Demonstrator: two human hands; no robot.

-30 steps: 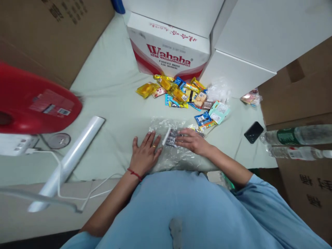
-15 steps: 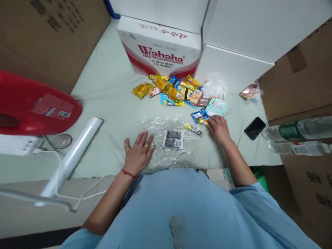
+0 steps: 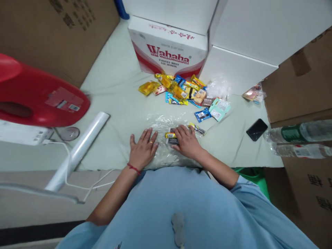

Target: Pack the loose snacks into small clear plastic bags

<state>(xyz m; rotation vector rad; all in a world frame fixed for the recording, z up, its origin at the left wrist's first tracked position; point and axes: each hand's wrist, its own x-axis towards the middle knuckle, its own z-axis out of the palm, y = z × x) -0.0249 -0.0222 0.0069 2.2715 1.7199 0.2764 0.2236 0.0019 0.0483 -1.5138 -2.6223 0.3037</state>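
My left hand (image 3: 143,148) lies flat, fingers spread, on the left edge of a clear plastic bag (image 3: 166,157) spread over the cloth. My right hand (image 3: 188,141) is over the bag's middle, its fingers on a small yellow-wrapped snack stick (image 3: 169,135). Under that stick is a dark snack packet (image 3: 172,141), mostly covered by the hand. Just beyond the right fingers rests a yellow and dark snack stick (image 3: 197,129). A blue snack packet (image 3: 202,114) and a pale green packet (image 3: 219,108) lie farther back.
A heap of wrapped snacks (image 3: 178,91) sits before the Wahaha box (image 3: 168,52). To the left are a red jug (image 3: 52,100), a plastic film roll (image 3: 77,148) and a white cable (image 3: 67,162). A phone (image 3: 256,129) and clear bottles (image 3: 311,133) lie at right.
My right hand has moved left from beside the blue packet, bringing the yellow snack stick onto the dark packet. My left hand has stayed on the bag; the view has shifted slightly.
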